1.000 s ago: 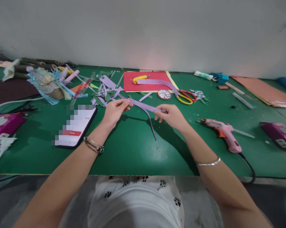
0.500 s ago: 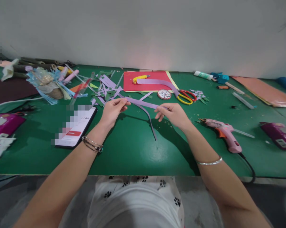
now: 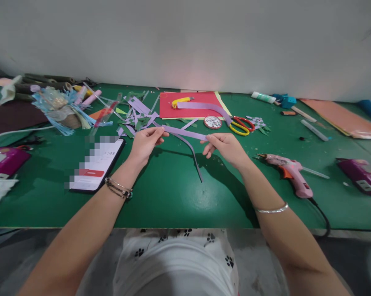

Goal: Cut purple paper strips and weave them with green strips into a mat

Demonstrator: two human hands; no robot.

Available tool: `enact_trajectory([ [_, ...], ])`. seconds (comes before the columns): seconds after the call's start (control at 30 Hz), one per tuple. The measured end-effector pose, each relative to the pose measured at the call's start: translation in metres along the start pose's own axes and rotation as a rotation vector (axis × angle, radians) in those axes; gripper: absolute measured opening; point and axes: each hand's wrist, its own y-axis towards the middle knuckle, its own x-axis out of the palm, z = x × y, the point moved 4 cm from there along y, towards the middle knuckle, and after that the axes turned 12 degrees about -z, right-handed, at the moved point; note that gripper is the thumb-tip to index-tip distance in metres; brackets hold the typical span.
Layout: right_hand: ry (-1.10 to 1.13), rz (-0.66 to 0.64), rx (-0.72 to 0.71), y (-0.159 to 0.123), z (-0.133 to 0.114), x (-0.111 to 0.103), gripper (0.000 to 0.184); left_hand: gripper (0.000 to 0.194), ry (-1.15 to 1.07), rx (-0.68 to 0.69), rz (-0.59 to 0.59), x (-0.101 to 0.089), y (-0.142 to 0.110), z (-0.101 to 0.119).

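A purple paper strip [image 3: 186,133] is stretched between my hands above the green table. My left hand [image 3: 147,142] pinches its left end between thumb and fingers. My right hand [image 3: 224,147] pinches the right end, its lower fingers curled loosely. Below, a narrow curved strip [image 3: 191,154] trails over the tabletop. Just beyond my left hand lies a heap of purple and green paper scraps [image 3: 139,117]. Past my right hand are scissors with red and yellow handles [image 3: 241,126] and a small round container [image 3: 212,122].
Red paper [image 3: 170,112] holds a yellow craft knife [image 3: 182,101] and another purple strip [image 3: 200,106]. A pink glue gun [image 3: 292,172] with its cord lies at right. A phone [image 3: 96,168] lies beside my left forearm. Purple power strips [image 3: 362,176] sit at both sides.
My right thumb has shifted slightly along the strip toward its end. Both hands otherwise stay in place, and the strip is still held taut.
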Motion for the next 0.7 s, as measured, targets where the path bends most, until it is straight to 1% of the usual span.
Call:
enact_trajectory([
  [0.13,-0.053,-0.122,-0.023,-0.002,-0.003,0.002,0.022,0.016,0.014,-0.015,0.018,-0.001,0.0,0.001],
  [0.2,-0.061,-0.147,-0.035,-0.003,-0.004,0.002,0.023,0.016,0.019,-0.014,0.024,-0.001,-0.001,0.002],
  [0.3,-0.037,-0.138,-0.027,-0.003,-0.003,0.001,0.022,0.015,0.001,0.002,0.023,0.001,-0.002,0.003],
  [0.43,-0.012,-0.093,-0.005,-0.003,-0.002,0.0,0.022,0.014,-0.003,0.027,0.032,0.002,-0.002,0.003],
  [0.5,-0.029,-0.082,0.002,-0.003,-0.002,0.0,0.023,0.016,0.03,0.023,0.026,0.002,-0.001,0.001],
  [0.57,-0.08,-0.081,0.011,-0.003,-0.002,0.0,0.024,0.018,0.118,0.023,0.0,0.001,-0.001,0.001],
  [0.6,-0.117,-0.09,0.013,-0.003,-0.001,0.0,0.024,0.019,0.19,0.051,-0.004,0.002,-0.002,0.003],
  [0.63,-0.16,-0.108,0.009,-0.004,-0.002,0.002,0.024,0.02,0.285,0.111,0.004,0.002,-0.004,0.006],
  [0.7,-0.253,-0.166,-0.018,-0.004,-0.003,0.007,0.023,0.026,0.531,0.307,0.036,0.009,-0.012,0.018],
])
